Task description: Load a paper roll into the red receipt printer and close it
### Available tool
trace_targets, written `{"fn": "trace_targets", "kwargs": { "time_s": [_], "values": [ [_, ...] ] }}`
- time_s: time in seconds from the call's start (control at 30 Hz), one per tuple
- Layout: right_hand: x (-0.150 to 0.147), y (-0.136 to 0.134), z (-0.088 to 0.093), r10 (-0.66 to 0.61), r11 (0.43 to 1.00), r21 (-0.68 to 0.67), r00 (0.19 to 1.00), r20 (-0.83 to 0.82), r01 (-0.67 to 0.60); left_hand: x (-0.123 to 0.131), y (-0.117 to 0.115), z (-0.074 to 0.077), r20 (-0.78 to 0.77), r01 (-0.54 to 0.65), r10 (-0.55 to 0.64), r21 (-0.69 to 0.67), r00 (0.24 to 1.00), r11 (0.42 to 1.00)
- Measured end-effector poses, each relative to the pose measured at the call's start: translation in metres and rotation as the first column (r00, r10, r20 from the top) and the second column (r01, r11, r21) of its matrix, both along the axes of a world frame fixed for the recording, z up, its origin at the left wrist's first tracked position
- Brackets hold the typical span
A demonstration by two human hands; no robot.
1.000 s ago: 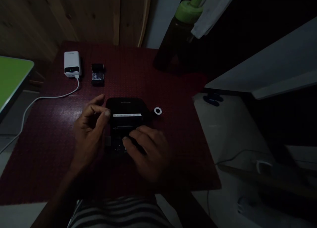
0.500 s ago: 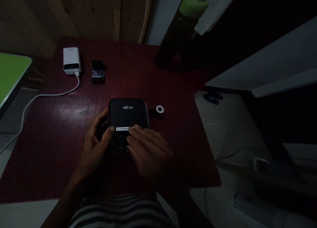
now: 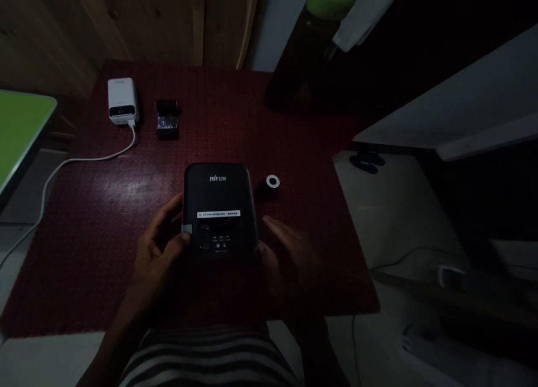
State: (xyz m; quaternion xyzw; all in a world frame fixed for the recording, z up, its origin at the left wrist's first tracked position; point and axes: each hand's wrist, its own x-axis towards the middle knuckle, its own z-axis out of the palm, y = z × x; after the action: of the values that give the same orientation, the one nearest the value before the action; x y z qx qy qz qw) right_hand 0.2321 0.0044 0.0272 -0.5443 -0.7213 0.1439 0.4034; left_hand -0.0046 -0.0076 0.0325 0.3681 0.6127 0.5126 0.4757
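A black printer lies on the red table in front of me, with a white logo, a white warning strip, a dark slot and small button marks near its front. My left hand grips its left edge, the thumb pressed by a grey tab and the fingers curled along the side. Beside the right front corner is my right hand, fingers stretched out and a little blurred, holding nothing. The thumb tip is close to the printer's edge; whether it touches I cannot tell. A small roll with a white ring end lies right of the printer.
On the red table stand a white power bank with a white cable and a dark ribbon roll. A green-capped bottle rises at the back right. A green tabletop borders the left.
My right hand has lifted off the printer's front and moved right, uncovering the slot and buttons. My left thumb has slid slightly down the left edge.
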Motion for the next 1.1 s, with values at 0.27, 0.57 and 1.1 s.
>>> {"fn": "trace_targets", "kwargs": {
  "time_s": [0.27,0.57,1.1],
  "values": [
    [-0.003,-0.011,-0.014,-0.09,0.972,-0.227,0.986,-0.142,0.056,0.009,0.003,0.002,0.122,-0.066,0.073,-0.065,0.99,0.996],
    [-0.01,-0.01,-0.013,-0.124,0.958,-0.278,0.975,-0.184,0.069,0.015,0.004,0.001,0.144,-0.103,0.108,-0.04,0.984,0.994],
    [-0.067,0.097,0.06,0.55,0.831,-0.426,0.637,0.54,-0.356,0.001,-0.006,-0.045,-0.266,0.134,-0.034,0.366,0.963,0.921]
  ]
}}
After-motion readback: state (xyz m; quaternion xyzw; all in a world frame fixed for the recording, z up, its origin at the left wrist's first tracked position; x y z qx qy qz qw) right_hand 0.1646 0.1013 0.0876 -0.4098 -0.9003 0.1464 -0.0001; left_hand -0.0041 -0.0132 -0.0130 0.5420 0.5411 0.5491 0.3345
